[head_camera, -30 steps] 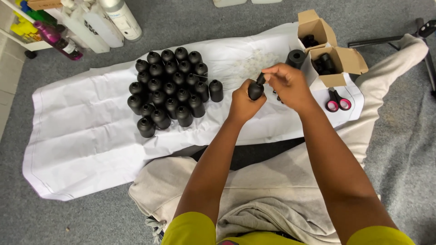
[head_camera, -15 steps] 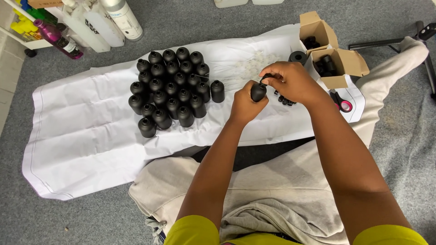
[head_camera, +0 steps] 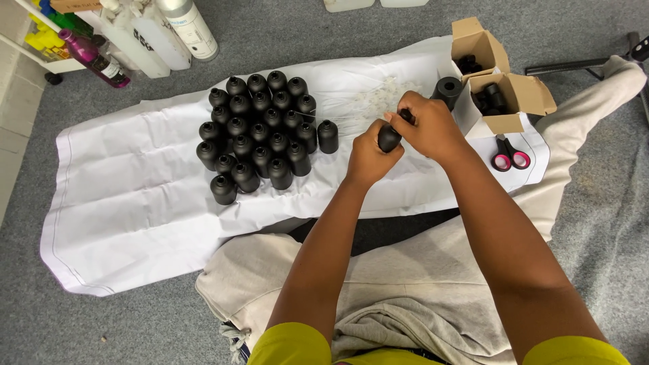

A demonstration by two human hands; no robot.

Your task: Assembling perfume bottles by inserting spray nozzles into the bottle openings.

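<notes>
The left hand (head_camera: 368, 159) is gripping a small matte-black plastic bottle (head_camera: 389, 138) while the right hand (head_camera: 433, 128) is closing its fingers over the bottle's top. Left of the hands, a cluster of identical black bottles (head_camera: 260, 128) is standing on a white cloth (head_camera: 135, 203). Right of them, two open brown cardboard boxes (head_camera: 503, 94) are sitting beside pink-handled scissors (head_camera: 510, 157).

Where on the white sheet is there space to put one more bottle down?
The white sheet is bare on its whole left side, left of and below the cluster of black bottles. A smaller bare strip lies between the left hand and the scissors. It is crowded around the cardboard boxes and the thin white tubes.
</notes>
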